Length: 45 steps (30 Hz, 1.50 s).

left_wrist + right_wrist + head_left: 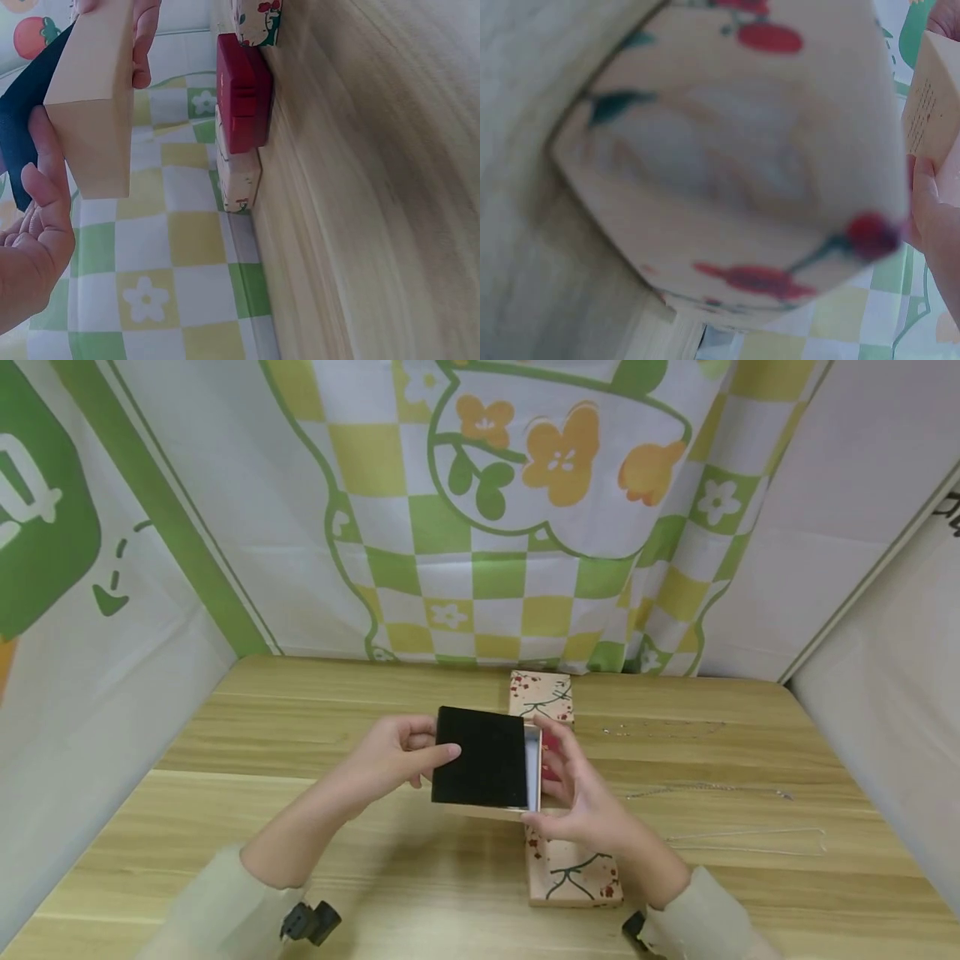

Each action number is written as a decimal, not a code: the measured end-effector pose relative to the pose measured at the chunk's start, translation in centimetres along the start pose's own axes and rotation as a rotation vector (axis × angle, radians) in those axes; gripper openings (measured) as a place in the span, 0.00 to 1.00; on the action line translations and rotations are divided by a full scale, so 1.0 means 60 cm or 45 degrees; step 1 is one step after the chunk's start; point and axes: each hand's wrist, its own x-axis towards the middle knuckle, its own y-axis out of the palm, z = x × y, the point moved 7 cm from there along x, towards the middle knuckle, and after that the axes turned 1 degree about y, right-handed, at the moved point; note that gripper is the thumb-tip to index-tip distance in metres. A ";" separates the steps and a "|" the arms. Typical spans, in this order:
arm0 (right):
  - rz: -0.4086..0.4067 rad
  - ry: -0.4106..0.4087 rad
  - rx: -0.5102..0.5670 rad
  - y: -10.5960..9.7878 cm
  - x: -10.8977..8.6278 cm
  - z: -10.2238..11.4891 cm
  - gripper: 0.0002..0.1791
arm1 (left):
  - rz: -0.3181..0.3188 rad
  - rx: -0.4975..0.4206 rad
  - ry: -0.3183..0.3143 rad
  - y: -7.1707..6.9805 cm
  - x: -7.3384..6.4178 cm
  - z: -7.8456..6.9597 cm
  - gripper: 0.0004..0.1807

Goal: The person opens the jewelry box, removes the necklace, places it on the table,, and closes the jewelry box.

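Note:
Above the table, both hands hold a small cream gift box (pixel 534 777) with a black jewellery pad (pixel 480 756) over its open top. My left hand (pixel 397 756) pinches the pad's left edge, the thumb lying on its black face. In the left wrist view the pad (pixel 19 127) stands at a slant against the box (pixel 94 142), partly out of it. My right hand (pixel 581 793) grips the box by its right side, thumb near the front corner and fingers at the back. A pale interior shows along the strip the pad leaves uncovered.
A flower-printed box (pixel 573 872) lies in front of the right hand, another (pixel 540 695) at the back. A red box (pixel 244 94) sits between them. To the right lie thin chains, including a silver necklace (pixel 705 788) and a looped chain (pixel 750 847). A checked curtain (pixel 495 602) hangs behind.

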 end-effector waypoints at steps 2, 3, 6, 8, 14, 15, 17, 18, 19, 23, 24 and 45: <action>-0.009 0.016 -0.009 -0.003 -0.002 -0.002 0.57 | 0.016 -0.004 -0.004 0.004 0.006 -0.003 0.21; -0.009 0.018 -0.014 -0.003 -0.002 -0.003 0.57 | 0.026 0.000 -0.006 0.005 0.007 -0.005 0.21; -0.011 0.017 -0.033 -0.005 -0.004 -0.004 0.57 | 0.056 0.017 -0.005 0.009 0.010 -0.010 0.22; -0.009 0.008 -0.041 -0.005 -0.005 -0.004 0.57 | 0.069 0.034 -0.017 0.011 0.011 -0.013 0.22; -0.009 0.006 -0.091 -0.003 -0.006 -0.003 0.57 | 0.084 0.087 -0.030 0.018 0.014 -0.018 0.15; -0.007 0.007 -0.096 -0.003 -0.006 -0.002 0.57 | 0.085 0.103 -0.025 0.019 0.014 -0.019 0.14; -0.003 0.010 -0.104 -0.002 -0.006 0.000 0.58 | 0.087 0.128 -0.022 0.021 0.015 -0.020 0.14; -0.002 0.015 -0.110 -0.002 -0.006 0.000 0.58 | 0.089 0.135 -0.024 0.022 0.016 -0.021 0.14; -0.001 0.016 -0.115 -0.002 -0.006 0.000 0.58 | 0.090 0.144 -0.029 0.022 0.015 -0.021 0.14; 0.010 0.024 -0.159 -0.003 -0.006 0.001 0.58 | 0.099 0.153 -0.047 0.025 0.015 -0.023 0.16; 0.012 0.026 -0.179 -0.003 -0.006 0.001 0.58 | 0.100 0.159 -0.049 0.026 0.016 -0.023 0.16; 0.038 -0.052 -0.354 0.005 -0.005 0.010 0.60 | 0.077 0.251 -0.080 0.030 0.017 -0.018 0.22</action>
